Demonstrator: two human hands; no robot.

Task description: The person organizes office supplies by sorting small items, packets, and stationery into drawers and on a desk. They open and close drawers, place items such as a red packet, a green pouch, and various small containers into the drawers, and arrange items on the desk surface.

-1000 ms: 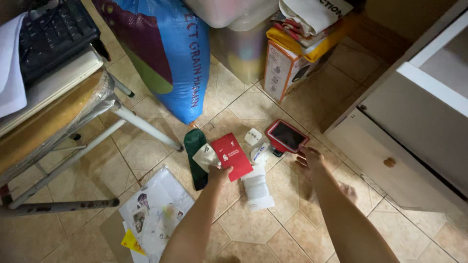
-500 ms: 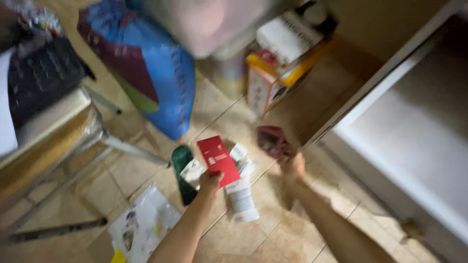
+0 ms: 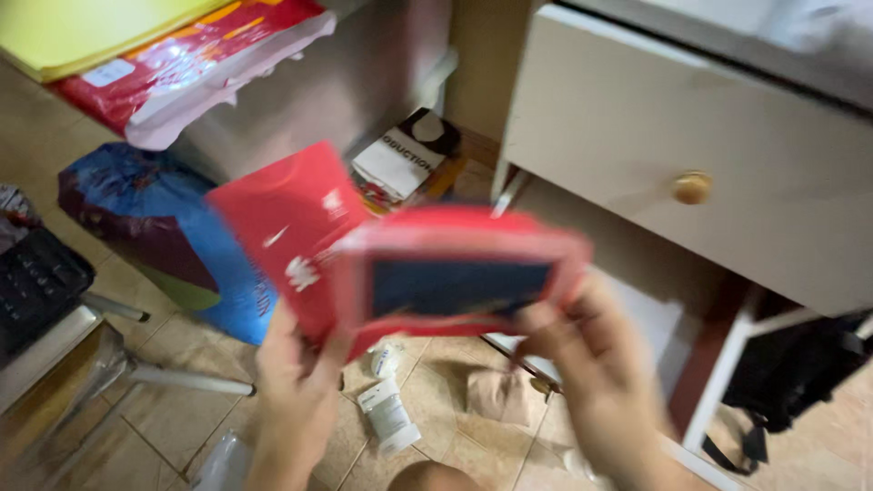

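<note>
Left hand: the left hand was closed around the lower edge of a flat red packet, fingers curled at its bottom corner; motion blur softened the outline.
Right hand: the right hand gripped the right end of a red-cased device, thumb and fingers wrapped around its rim.
Red-cased device: a rounded rectangular slab with a thick, rubbery-looking red border and a dark, glossy screen; it was held level, overlapping the right side of the red packet and touching it.
Red packet: thin, smooth, card-like or plastic, with small white marks on its face; it was tilted, its top corner rising above the device.
White drawer: a matte, pale drawer front with a round brass-coloured knob sat above and right of the device.
Floor: glossy beige tiles lay below the device; a small white tube rested on them beneath it.
Blue sack: a woven plastic sack, blue and purple, stood left of the device, behind the packet.
Black bag: a dark fabric bag hung low, right of the device.
</note>
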